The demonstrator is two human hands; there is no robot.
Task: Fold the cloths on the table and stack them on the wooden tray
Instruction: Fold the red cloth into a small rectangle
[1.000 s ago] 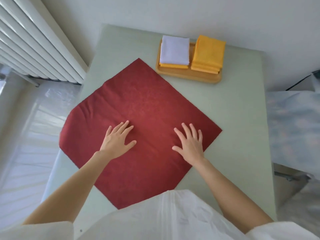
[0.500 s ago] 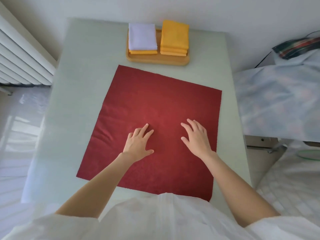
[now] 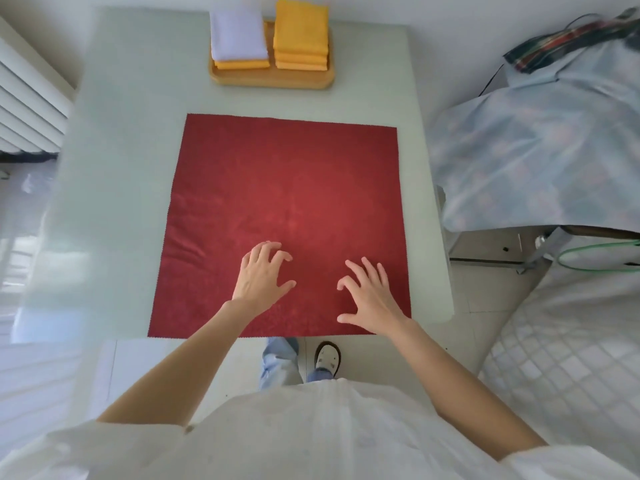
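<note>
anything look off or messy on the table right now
Nothing much stands out. The red cloth lies flat and square on the table, with only faint wrinkles near its left edge. The folded stacks sit neatly on the wooden tray. Both hands are over the cloth's near part.

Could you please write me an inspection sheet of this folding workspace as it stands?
Surface: pale table, bare around the cloth.
Job's things: red cloth spread flat, unfolded; wooden tray at the far edge holds a white folded cloth on an orange one, beside an orange stack.
Clutter: nothing seen.
Hands: left hand and right hand, fingers spread, over the red cloth's near part.
Cables: dark cable right of the table.
Surroundings: radiator, covered furniture.
</note>
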